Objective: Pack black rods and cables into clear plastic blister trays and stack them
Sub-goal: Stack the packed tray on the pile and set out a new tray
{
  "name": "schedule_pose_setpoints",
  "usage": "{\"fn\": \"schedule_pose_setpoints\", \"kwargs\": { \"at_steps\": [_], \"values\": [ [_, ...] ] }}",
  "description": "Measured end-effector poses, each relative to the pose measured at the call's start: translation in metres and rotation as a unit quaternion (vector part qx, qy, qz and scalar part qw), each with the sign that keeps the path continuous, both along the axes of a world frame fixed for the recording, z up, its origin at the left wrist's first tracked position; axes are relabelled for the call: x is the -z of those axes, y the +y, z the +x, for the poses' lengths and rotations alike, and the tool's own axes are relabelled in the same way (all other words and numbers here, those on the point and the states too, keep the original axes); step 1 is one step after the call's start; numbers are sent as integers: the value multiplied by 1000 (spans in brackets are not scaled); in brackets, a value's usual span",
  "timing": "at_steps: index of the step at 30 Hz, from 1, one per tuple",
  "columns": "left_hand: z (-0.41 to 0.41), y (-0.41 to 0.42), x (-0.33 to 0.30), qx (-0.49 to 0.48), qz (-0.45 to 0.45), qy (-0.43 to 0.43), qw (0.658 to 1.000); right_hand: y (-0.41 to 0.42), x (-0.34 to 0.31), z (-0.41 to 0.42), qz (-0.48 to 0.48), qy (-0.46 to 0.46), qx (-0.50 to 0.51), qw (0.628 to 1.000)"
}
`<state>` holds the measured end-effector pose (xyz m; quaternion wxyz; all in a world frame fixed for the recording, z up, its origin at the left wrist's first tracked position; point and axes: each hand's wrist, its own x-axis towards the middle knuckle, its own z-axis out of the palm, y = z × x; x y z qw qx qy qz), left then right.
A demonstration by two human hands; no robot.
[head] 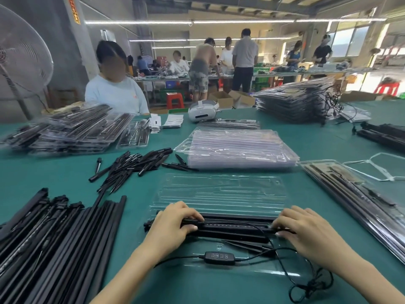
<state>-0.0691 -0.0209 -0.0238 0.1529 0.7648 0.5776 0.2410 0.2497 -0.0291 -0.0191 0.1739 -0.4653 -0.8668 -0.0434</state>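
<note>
Now press evenly: left hand [175, 222] and right hand [306, 227] each grip an end of the rods [234, 227] between them, over the tray [219, 194]; keep the cable [285, 268] clear.

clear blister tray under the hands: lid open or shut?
Open. The clear plastic blister tray lies spread flat, lid half empty beyond the black rods that both hands press into the near half.

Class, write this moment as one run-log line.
left hand: on rods | right hand: on rods | tray: open | cable: loose
</note>
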Motion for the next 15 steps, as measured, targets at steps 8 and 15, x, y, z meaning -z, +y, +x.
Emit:
{"fn": "schedule_pose_setpoints", "kwargs": {
  "at_steps": [8, 15],
  "values": [
    [6, 4, 5, 19, -6, 7, 1000, -5, -4, -7, -98, 99, -25, 990],
    [-4, 3, 3, 81, -72, -55, 993, -1, 1, -19, -137, 81, -8, 987]
  ]
}}
